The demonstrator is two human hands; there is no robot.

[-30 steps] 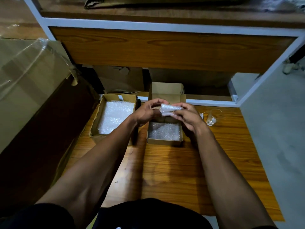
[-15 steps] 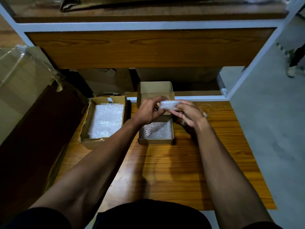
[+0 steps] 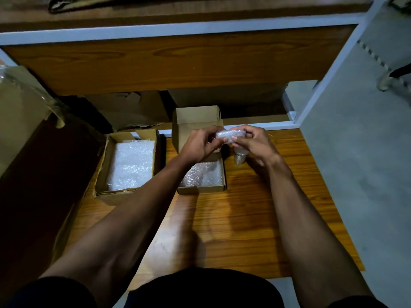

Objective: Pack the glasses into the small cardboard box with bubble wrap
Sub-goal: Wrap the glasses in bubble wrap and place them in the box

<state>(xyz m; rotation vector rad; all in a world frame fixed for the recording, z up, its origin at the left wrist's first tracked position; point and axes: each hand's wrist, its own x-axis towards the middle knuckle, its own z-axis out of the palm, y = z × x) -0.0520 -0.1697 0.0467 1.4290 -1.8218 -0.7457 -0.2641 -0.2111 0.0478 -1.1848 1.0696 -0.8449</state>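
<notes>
Over the table (image 3: 255, 218), both hands, left (image 3: 198, 145) and right (image 3: 251, 143), pinch a bubble-wrapped bundle (image 3: 230, 136) above the box (image 3: 201, 189); loose wrap could unroll, dropping the glass.

Wooden table top (image 3: 255, 218), orange-brown grain. Behind it, a white-framed shelf unit (image 3: 178, 30) with a wood front panel (image 3: 178, 61). Left edge: large carton under clear plastic wrap (image 3: 20, 121). Flattened cardboard (image 3: 131, 112) under the shelf. Grey floor (image 3: 367, 174) at right.
</notes>
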